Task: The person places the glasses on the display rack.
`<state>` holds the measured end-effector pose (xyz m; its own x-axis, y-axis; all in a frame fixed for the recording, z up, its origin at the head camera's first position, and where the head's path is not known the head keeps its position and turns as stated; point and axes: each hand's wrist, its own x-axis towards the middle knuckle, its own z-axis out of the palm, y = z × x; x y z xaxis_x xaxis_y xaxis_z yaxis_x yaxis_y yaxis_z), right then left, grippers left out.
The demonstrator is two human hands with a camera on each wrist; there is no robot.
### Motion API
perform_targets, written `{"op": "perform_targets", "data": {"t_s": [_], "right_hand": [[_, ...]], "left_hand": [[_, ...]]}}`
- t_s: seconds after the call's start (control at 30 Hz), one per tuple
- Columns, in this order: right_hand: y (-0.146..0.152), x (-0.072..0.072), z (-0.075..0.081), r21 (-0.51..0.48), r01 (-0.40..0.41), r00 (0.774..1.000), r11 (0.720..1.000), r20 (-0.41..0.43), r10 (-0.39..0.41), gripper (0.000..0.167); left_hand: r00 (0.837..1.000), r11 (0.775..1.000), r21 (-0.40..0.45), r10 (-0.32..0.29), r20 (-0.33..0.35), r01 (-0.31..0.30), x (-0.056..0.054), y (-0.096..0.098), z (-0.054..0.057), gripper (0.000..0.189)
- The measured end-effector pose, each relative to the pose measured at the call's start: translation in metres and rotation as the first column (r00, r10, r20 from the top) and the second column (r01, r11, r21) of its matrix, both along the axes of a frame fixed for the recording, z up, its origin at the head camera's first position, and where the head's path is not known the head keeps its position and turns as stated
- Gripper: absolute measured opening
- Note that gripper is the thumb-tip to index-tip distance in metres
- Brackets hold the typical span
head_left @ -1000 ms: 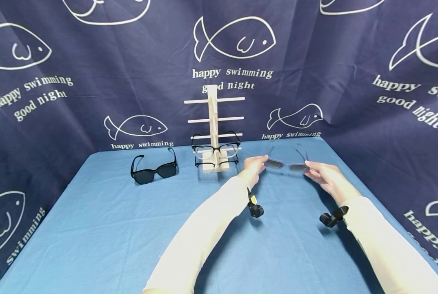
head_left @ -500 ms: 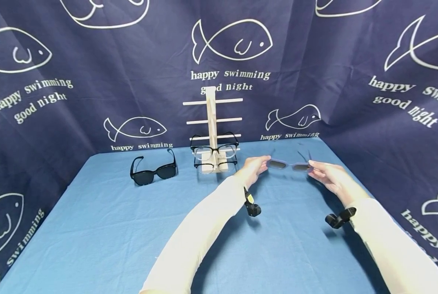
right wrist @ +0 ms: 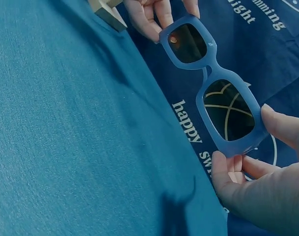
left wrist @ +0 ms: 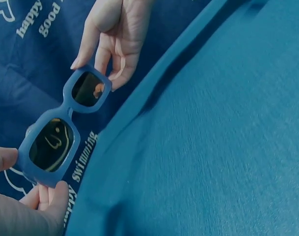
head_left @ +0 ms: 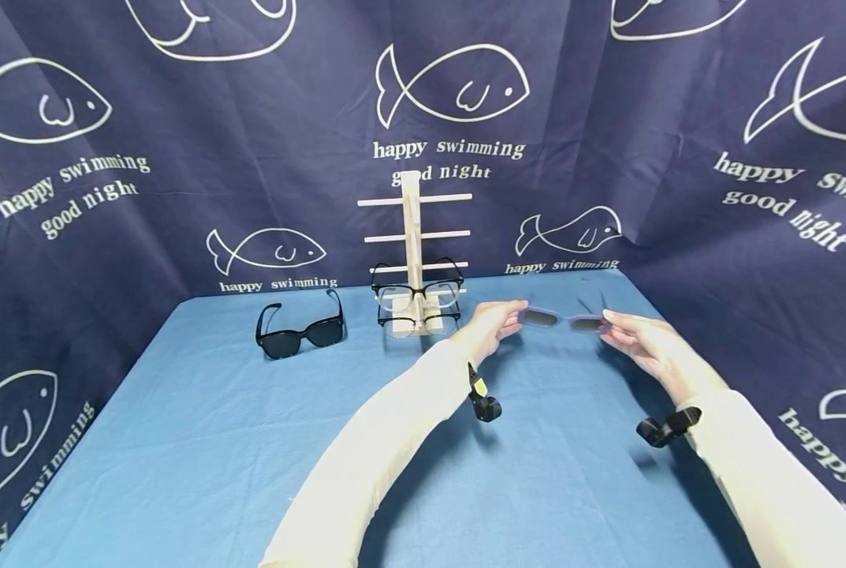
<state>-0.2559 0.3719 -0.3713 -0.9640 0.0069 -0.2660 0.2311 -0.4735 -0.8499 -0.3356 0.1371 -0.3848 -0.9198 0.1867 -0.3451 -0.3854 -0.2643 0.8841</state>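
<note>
A pair of blue-framed sunglasses (head_left: 540, 317) with dark lenses is held up over the right rear of the blue table, lenses facing me and arms stretching back. My left hand (head_left: 492, 325) pinches one end of the frame between thumb and fingers. At the opposite end my right hand (head_left: 642, 343) has the same sort of pinch. In the left wrist view both hands grip the outer corners of the sunglasses (left wrist: 53, 145). The right wrist view shows the near lens (right wrist: 229, 110) beside the right thumb, with shadows on the cloth below.
Left of my hands stands a wooden glasses rack (head_left: 411, 229) with two pairs of clear glasses (head_left: 419, 290) on its lower bars. Black sunglasses (head_left: 300, 339) lie unfolded at the table's left rear. A dark blue printed curtain (head_left: 266, 158) encloses the back and sides.
Both hands have shifted slightly to the right with the blue sunglasses between them. The rack, its glasses and the black sunglasses stay in place; the head view tilts a little.
</note>
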Motion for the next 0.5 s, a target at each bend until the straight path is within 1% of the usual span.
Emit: {"op": "perform_targets", "data": {"t_s": [0.13, 0.23, 0.27, 0.3, 0.4, 0.43, 0.47, 0.5], "right_hand": [[0.0, 0.004, 0.005, 0.029, -0.002, 1.0, 1.0, -0.009, 0.002, 0.025], [0.001, 0.008, 0.008, 0.04, -0.021, 0.999, 0.999, -0.031, 0.022, 0.027], [0.002, 0.009, 0.009, 0.067, -0.035, 0.999, 0.997, -0.034, 0.038, 0.027], [0.002, 0.011, 0.01, 0.12, -0.053, 0.998, 0.991, -0.032, 0.057, 0.026], [0.003, 0.014, 0.014, 0.201, -0.105, 0.993, 0.974, -0.031, 0.113, 0.024], [0.002, 0.015, 0.016, 0.203, -0.111, 0.992, 0.973, -0.035, 0.12, 0.023], [0.002, 0.015, 0.018, 0.23, -0.127, 0.99, 0.965, -0.035, 0.138, 0.023], [0.001, 0.015, 0.019, 0.219, -0.126, 0.989, 0.968, -0.043, 0.139, 0.023]], "left_hand": [[1.0, 1.0, -0.013, -0.002, -0.013, 0.002, 0.006, -0.002, 0.005, 0.043], [1.0, 1.0, -0.005, -0.025, -0.015, 0.025, 0.01, -0.006, 0.011, 0.042], [0.999, 0.999, -0.003, -0.034, -0.017, 0.034, 0.011, -0.008, 0.013, 0.041], [0.999, 0.999, 0.004, -0.047, -0.02, 0.047, 0.012, -0.01, 0.016, 0.041], [0.997, 0.998, 0.003, -0.07, -0.043, 0.07, 0.013, -0.016, 0.023, 0.04], [0.996, 0.997, -0.001, -0.076, -0.054, 0.076, 0.013, -0.018, 0.025, 0.039], [0.995, 0.997, -0.005, -0.081, -0.063, 0.08, 0.014, -0.02, 0.027, 0.038], [0.994, 0.996, -0.008, -0.086, -0.071, 0.086, 0.014, -0.022, 0.029, 0.038]]}}
